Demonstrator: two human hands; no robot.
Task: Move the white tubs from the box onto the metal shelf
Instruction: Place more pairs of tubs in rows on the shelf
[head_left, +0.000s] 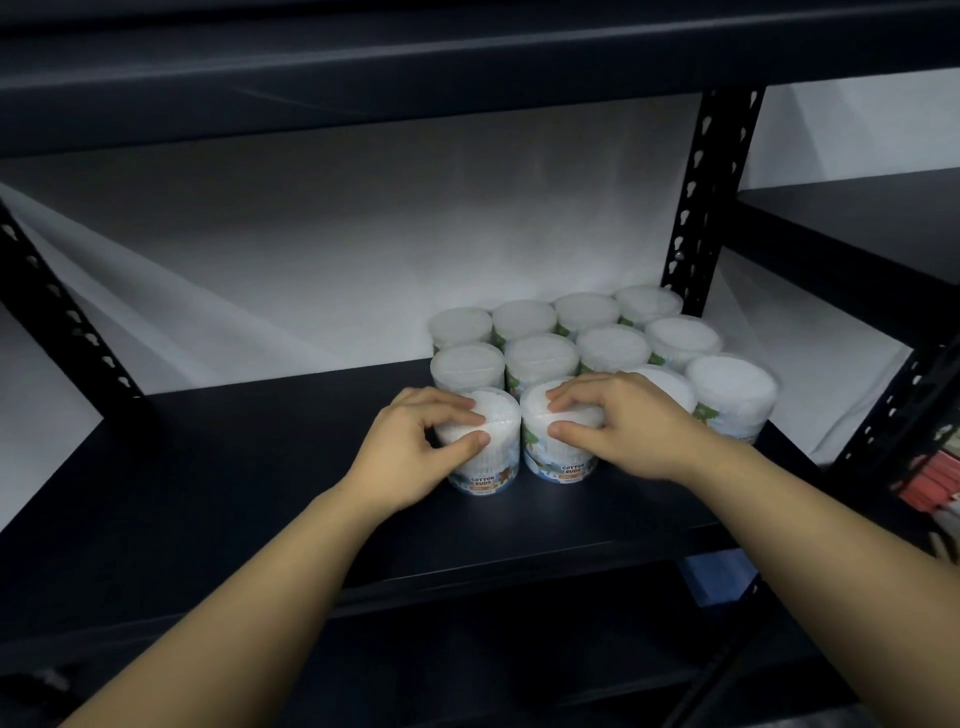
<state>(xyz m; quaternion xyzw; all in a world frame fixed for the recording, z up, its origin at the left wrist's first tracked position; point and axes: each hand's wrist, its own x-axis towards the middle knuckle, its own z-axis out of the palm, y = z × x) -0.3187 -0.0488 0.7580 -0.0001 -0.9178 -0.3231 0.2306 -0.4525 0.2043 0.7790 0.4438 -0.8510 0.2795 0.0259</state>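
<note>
Matte dark metal shelf (218, 467): left hand (410, 452) and right hand (628, 426) each gripping a round white tub (493, 447).

Twelve tubs stand on the shelf (208, 467): four in the back row (523, 318), four in the middle row (541, 355), four in the front row. Two hands are in view; the left grip (415, 441) holds one front tub (493, 457), the right grip (623, 423) another (550, 457). Two front tubs sit right of the right grip.
</note>
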